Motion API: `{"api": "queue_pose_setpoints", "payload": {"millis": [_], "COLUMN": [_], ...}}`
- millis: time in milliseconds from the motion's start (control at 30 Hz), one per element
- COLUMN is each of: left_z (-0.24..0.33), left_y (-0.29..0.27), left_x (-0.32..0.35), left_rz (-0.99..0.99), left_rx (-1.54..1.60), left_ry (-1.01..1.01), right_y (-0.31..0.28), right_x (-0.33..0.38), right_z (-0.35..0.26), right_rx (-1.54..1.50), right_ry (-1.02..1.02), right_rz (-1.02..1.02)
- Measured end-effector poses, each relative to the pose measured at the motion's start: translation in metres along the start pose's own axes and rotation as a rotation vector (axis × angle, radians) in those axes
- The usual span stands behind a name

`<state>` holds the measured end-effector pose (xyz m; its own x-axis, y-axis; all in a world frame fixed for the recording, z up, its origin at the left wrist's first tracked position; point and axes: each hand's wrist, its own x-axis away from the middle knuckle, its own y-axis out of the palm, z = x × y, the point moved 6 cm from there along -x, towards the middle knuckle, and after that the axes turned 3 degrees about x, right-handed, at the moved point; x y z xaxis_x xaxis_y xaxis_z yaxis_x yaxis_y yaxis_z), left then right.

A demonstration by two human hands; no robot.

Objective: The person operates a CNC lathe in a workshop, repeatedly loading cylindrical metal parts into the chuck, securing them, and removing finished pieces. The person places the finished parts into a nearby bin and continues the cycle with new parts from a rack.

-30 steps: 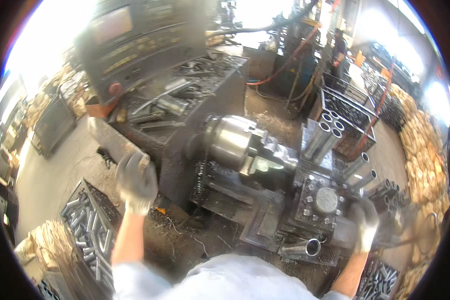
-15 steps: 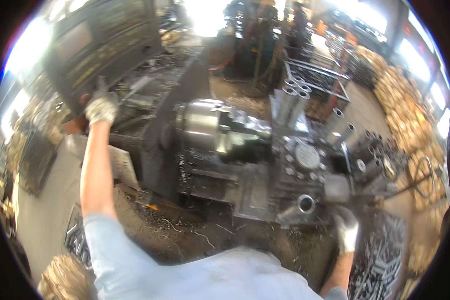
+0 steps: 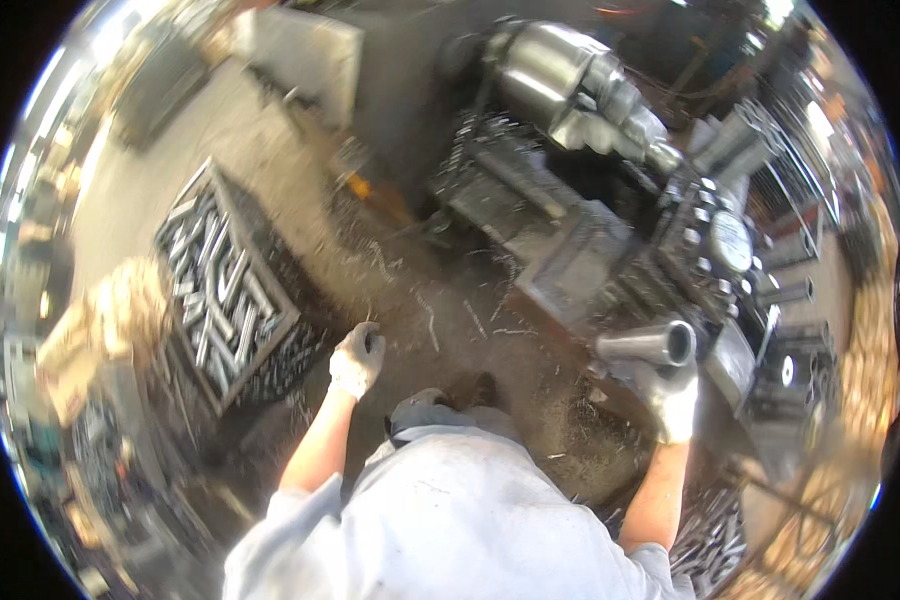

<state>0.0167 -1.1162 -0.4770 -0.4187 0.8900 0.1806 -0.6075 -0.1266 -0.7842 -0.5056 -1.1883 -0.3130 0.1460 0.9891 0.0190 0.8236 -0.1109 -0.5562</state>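
Observation:
White gloves with dark fingertips cover both of my hands. My left hand (image 3: 357,362) is in front of my body with its fingers curled; whatever they may hold, if anything, is hidden. Close by stands a metal bin (image 3: 288,325) full of short metal tube pieces (image 3: 213,290). My right hand (image 3: 672,398) is closed around the near side of a larger metal tube (image 3: 642,345), its open end facing right. That tube is at the front edge of the lathe's tool turret (image 3: 715,235). Farther back is the lathe chuck (image 3: 550,72), with a shiny metal surface.
More upright tubes (image 3: 735,140) stand behind the turret, and several others (image 3: 795,345) are to its right. A heap of small metal pieces (image 3: 710,535) is at lower right. Curled metal shavings (image 3: 428,320) litter the floor. A tan sack (image 3: 110,305) sits left of the bin.
My view has turned down and left. My left hand has come back from the machine's headstock to near my body, fingers now curled. My right hand has moved up onto the tube.

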Motion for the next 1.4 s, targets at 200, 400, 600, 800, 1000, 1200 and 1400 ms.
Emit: {"api": "queue_pose_setpoints", "payload": {"millis": [200,400,600,800,1000,1200,1400], "left_z": [-0.257,-0.366,-0.415,-0.423,-0.360,-0.276,-0.159], "left_y": [0.022,0.047,0.121,0.195,0.240,0.309,0.219], "left_x": [0.177,0.451,0.617,0.702,0.720,0.768,0.800], "left_rz": [-0.047,0.198,0.348,0.775,1.017,1.208,1.410], "left_rx": [0.279,0.379,0.780,1.260,1.229,0.693,-0.012], "left_ry": [-0.899,-1.283,-1.500,-1.596,-1.643,-2.444,-3.133], "right_y": [0.046,0.200,0.388,0.490,0.513,0.526,0.586], "right_x": [0.007,0.076,0.214,0.405,0.572,0.708,0.814], "right_z": [-0.031,-0.101,-0.190,-0.254,-0.291,-0.358,-0.402], "right_rx": [-0.063,-0.078,0.241,0.333,0.225,-0.043,0.064], "right_ry": [-0.148,-0.295,-0.698,-1.082,-1.181,-1.438,-1.655], "right_rz": [-0.024,-0.532,-0.868,-1.183,-1.708,-2.086,-2.254]}}
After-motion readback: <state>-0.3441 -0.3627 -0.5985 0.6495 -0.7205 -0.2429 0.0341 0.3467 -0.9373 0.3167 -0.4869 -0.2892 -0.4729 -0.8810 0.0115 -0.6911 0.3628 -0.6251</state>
